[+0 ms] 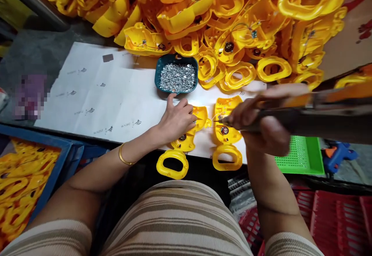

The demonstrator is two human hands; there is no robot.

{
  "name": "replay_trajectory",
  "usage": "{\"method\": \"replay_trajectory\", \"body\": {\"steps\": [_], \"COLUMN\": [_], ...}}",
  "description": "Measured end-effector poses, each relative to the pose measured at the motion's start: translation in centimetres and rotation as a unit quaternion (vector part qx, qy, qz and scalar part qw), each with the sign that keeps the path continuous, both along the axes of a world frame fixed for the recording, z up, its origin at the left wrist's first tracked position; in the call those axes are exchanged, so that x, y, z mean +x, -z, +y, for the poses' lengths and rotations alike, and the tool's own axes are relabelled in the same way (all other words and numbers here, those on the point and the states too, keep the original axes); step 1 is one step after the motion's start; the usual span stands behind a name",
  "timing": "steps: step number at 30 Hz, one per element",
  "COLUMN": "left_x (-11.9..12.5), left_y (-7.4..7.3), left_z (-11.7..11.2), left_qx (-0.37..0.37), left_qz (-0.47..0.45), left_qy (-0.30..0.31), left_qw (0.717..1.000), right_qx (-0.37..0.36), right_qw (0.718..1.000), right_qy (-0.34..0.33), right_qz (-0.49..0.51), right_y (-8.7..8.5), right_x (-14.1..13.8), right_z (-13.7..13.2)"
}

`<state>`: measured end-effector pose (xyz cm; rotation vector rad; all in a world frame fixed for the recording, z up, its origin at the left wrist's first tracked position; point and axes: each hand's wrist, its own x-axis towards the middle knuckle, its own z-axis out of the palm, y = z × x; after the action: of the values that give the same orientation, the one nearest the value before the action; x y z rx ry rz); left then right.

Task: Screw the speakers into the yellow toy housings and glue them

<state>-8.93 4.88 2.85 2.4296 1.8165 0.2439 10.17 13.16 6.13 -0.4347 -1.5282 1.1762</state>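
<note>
Two yellow plastic shells with loop handles lie side by side at the near edge of a white sheet: the left shell (186, 141) and the right shell (226, 132). My left hand (176, 118) rests on the left shell, fingers curled, index finger stretched toward a teal dish of small silver screws (176, 76). My right hand (258, 122) is wrapped round an electric screwdriver (319, 108) whose tip touches the right shell near its round speaker.
A big heap of yellow shells (232, 19) fills the back of the table. A blue crate with more yellow parts (26, 174) stands at the left. A green basket (302, 157), a blue glue gun (337, 155) and red crates (334, 217) are at the right.
</note>
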Motion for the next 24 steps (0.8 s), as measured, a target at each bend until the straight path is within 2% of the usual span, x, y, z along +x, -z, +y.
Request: {"method": "replay_trajectory", "body": {"steps": [2, 4, 7, 11, 14, 17, 20, 24], "left_x": [-0.5, -0.8, -0.4, 1.7, 3.4, 4.5, 4.7, 4.6], "left_y": [-0.2, -0.1, 0.3, 0.6, -0.2, -1.5, -2.5, -2.7], "left_z": [-0.4, -0.5, 0.1, 2.4, 4.2, 5.6, 6.8, 7.8], "left_qx": [0.02, 0.045, 0.068, 0.009, -0.035, -0.065, -0.116, -0.168], "left_qz": [0.001, -0.018, -0.062, -0.059, -0.034, 0.005, 0.048, 0.058], "left_qy": [0.0, -0.006, -0.002, 0.055, 0.1, 0.119, 0.136, 0.16], "left_qw": [1.0, 0.999, 0.996, 0.997, 0.994, 0.991, 0.983, 0.971], "right_qx": [0.025, 0.012, -0.025, -0.018, -0.016, -0.016, -0.002, -0.009], "right_qw": [0.998, 0.996, 0.992, 0.985, 0.986, 0.989, 0.989, 0.99], "right_qy": [0.03, 0.072, 0.12, 0.16, 0.147, 0.124, 0.106, 0.101], "right_qz": [0.059, 0.052, 0.033, 0.064, 0.07, 0.08, 0.099, 0.097], "right_y": [-1.4, -1.8, -1.2, 0.1, 0.5, 0.5, 0.3, 0.0], "right_x": [2.2, 4.1, 5.7, 5.9, 5.8, 6.0, 6.3, 6.1], "right_z": [0.5, 0.9, 1.3, 0.9, 0.6, 0.6, 0.9, 0.9]}}
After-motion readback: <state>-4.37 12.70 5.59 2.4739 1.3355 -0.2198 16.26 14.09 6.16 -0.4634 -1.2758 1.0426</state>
